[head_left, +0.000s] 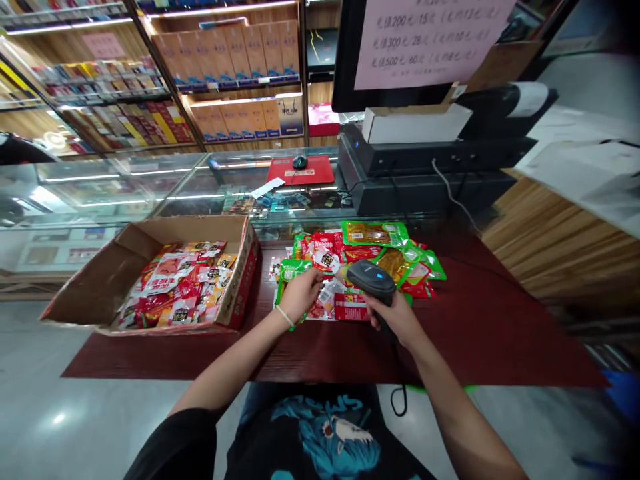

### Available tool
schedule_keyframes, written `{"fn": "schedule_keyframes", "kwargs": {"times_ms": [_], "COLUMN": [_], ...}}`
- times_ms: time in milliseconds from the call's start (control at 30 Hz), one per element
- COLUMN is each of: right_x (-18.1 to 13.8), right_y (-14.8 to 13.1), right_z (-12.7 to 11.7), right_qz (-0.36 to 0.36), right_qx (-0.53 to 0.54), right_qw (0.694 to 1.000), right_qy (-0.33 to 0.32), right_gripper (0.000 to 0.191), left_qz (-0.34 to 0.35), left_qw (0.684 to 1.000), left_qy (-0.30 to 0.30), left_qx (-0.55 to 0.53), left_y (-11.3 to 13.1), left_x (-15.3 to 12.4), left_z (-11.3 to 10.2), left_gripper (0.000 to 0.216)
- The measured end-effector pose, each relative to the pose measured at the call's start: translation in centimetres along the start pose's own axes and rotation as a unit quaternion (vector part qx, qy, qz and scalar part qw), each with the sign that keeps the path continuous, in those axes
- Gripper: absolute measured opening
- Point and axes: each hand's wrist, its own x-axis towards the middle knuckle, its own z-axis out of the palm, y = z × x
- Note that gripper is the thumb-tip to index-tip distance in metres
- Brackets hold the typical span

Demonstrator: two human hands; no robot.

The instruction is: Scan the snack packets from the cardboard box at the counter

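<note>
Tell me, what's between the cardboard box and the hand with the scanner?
In the head view, the left hand lies between the cardboard box and the right hand, resting on snack packets spread over the dark red table.

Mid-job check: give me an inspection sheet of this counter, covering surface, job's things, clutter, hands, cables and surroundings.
Surface: dark red table, bare toward its right end.
Job's things: black barcode scanner aimed down at a pile of snack packets; one small clear packet lies at the left fingertips.
Clutter: open cardboard box at left, partly filled with red and white packets.
Hands: left hand rests on the packets, wearing a wristband; right hand grips the scanner handle.
Cables: scanner cord hangs off the front edge; another cable runs down from the register.
Surroundings: glass display counter, red mouse pad with mouse, register base, stocked shelves behind.
</note>
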Motion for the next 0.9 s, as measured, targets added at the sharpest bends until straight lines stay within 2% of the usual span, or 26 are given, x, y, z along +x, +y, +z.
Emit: {"fn": "schedule_keyframes", "kwargs": {"times_ms": [100, 200, 333, 467, 567, 667, 800, 900], "right_x": [0.4, 1.0, 2.3, 4.0, 5.4, 6.6, 7.9, 8.6], "right_y": [-0.5, -1.7, -4.5, -7.5, -9.3, -10.5, -11.2, -11.4], "right_z": [0.5, 1.4, 3.9, 7.8, 11.3, 15.1, 20.3, 23.7], "right_qz": [0.0, -0.006, -0.015, -0.035, -0.058, -0.078, -0.067, -0.07], "right_qx": [-0.015, -0.037, -0.11, -0.104, -0.131, -0.16, -0.175, -0.192], "right_qw": [1.0, 0.999, 0.993, 0.988, 0.975, 0.955, 0.945, 0.934], "right_qy": [-0.012, -0.02, -0.049, -0.106, -0.172, -0.236, -0.27, -0.294], "right_gripper": [0.04, 0.04, 0.04, 0.041, 0.039, 0.037, 0.036, 0.035], "left_qz": [0.002, 0.024, 0.061, 0.054, 0.026, -0.016, -0.071, -0.115], "left_qw": [0.999, 0.998, 0.996, 0.991, 0.986, 0.978, 0.965, 0.956], "left_qy": [0.01, 0.029, 0.066, 0.12, 0.166, 0.208, 0.246, 0.25], "left_qx": [-0.034, -0.057, -0.031, -0.001, 0.013, 0.025, 0.06, 0.1], "left_y": [0.5, 1.3, 2.4, 2.4, 0.9, -1.8, -5.9, -9.1], "left_x": [-0.3, -0.9, -2.4, -4.8, -6.9, -9.1, -11.9, -13.5], "left_z": [-1.0, -3.1, -7.4, -12.4, -16.0, -19.3, -23.0, -25.4], "left_gripper": [0.02, 0.02, 0.018, 0.017, 0.017, 0.015, 0.015, 0.017]}}
